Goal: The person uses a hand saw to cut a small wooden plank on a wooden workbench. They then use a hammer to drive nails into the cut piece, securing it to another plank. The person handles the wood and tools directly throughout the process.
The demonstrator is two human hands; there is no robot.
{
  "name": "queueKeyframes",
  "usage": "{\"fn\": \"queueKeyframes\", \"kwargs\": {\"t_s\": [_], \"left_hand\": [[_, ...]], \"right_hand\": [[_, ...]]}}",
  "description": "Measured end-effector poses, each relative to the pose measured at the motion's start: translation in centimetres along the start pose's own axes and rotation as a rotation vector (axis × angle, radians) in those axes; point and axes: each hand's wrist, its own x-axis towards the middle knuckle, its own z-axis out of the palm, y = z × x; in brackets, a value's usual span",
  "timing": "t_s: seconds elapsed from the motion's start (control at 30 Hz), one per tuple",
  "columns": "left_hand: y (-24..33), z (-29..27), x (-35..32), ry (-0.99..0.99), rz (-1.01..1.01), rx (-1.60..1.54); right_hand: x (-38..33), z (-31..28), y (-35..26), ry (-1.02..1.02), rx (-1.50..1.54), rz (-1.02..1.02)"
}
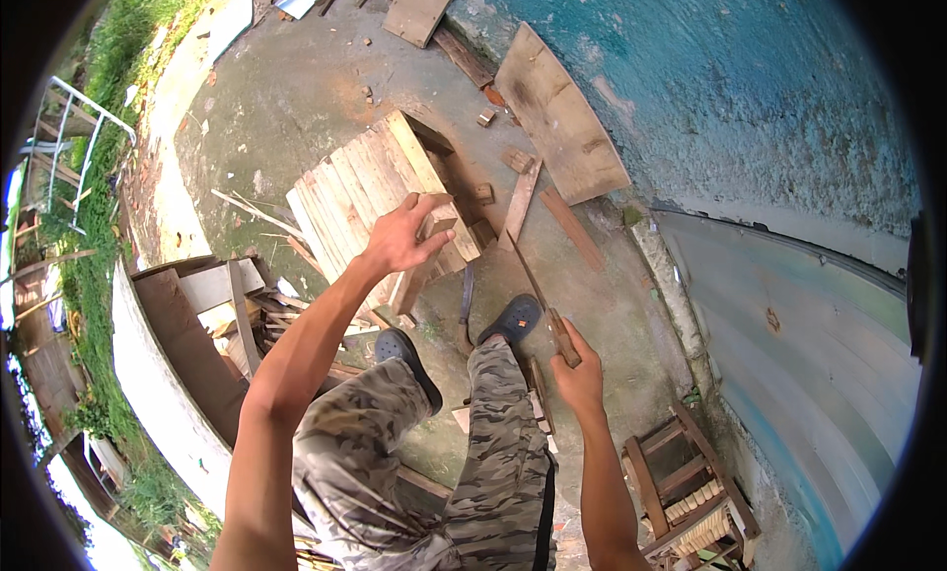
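My right hand (580, 374) is closed round the wooden handle of a handsaw (534, 277), whose thin dark blade points up and away to the left. My left hand (406, 238) grips a short piece of wood (421, 275) at the near end of a low box-like bench made of planks (360, 181). Fingers and thumb lie on either side of the wood, partly hiding it. The saw blade is apart from that wood, to its right. Below the bench, near my feet, a hammer-like tool with a dark shaft (467, 295) stands or lies; its full shape cannot be made out.
A curved plywood sheet (562, 122) leans near the blue wall (691, 78). Loose boards (520, 201) and offcuts lie on the concrete beside the bench. At left, a white-sided bin (163, 374) holds scrap wood. A wooden chair-like frame (681, 472) lies at lower right.
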Motion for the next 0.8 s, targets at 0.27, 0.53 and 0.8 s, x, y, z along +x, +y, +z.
{"fn": "queueKeyframes", "kwargs": {"t_s": [0.27, 0.53, 0.8], "left_hand": [[-0.5, 6.2, -5.7, 0.395, -0.215, -1.437], [0.7, 12.7, -13.3, 0.748, -0.315, -2.203], [-5.0, 11.5, -26.6, 1.171, -0.581, -2.387]], "right_hand": [[-2.3, 1.5, 0.3, 0.158, 0.061, -0.237], [-5.8, 4.9, -1.4, -0.002, -0.252, -0.451], [-9.4, 13.4, -6.2, -0.335, -0.459, -0.508]]}}
